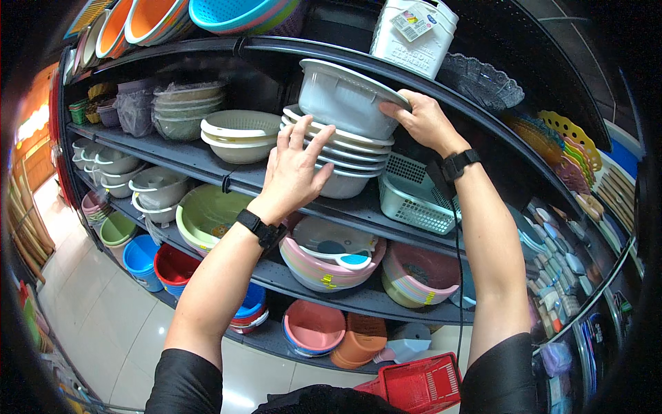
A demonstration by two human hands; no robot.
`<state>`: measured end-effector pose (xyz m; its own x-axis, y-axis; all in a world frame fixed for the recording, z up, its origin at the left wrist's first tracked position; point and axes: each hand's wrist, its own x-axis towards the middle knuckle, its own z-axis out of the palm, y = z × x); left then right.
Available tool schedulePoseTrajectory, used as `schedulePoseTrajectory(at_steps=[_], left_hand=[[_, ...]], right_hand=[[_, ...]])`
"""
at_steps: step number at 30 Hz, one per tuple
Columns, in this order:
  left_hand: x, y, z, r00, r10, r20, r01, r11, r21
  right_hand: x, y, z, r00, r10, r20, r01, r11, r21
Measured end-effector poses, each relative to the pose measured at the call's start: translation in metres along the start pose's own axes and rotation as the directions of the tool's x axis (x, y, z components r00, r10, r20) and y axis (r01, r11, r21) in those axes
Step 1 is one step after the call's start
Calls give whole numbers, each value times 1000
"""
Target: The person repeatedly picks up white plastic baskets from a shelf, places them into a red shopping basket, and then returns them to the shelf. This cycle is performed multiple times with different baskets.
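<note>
A pale grey plastic basin (346, 98) sits tilted on top of a stack of similar white-rimmed basins (346, 181) on the middle shelf. My right hand (426, 119) grips its rim at the right, thumb in front. My left hand (297, 168) is in front of the stack's left side, fingers spread and pointing up. Whether its fingertips touch the rims cannot be told. Left of the stack stand two nested cream basins (240, 137), the upper one with a perforated colander inside. A pale green perforated basket (419, 202) is to the right, below my right wrist.
The upper shelf edge (331, 49) runs close above the basin. A white plastic container (414, 36) and a clear glass-like bowl (481, 80) stand up there. Pink-rimmed basins (331, 264) fill the shelf below. A red shopping basket (421, 383) stands on the tiled floor (119, 331) near me.
</note>
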<state>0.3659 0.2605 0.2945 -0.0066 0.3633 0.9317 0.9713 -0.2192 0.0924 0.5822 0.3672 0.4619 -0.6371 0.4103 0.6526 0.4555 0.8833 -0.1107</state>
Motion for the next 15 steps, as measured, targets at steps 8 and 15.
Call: schedulePoseTrajectory(at_steps=[8,15], left_hand=[[-5,-7,4,999,40,-19,-41,996,-78],[-16,15,-28,946,-308,104,300,704,-644]], right_hand=[[-25,-13,-34,961,-260,-90,248,960,-130],[-83,-33,-67,939,-320,-130,308,946,-104]])
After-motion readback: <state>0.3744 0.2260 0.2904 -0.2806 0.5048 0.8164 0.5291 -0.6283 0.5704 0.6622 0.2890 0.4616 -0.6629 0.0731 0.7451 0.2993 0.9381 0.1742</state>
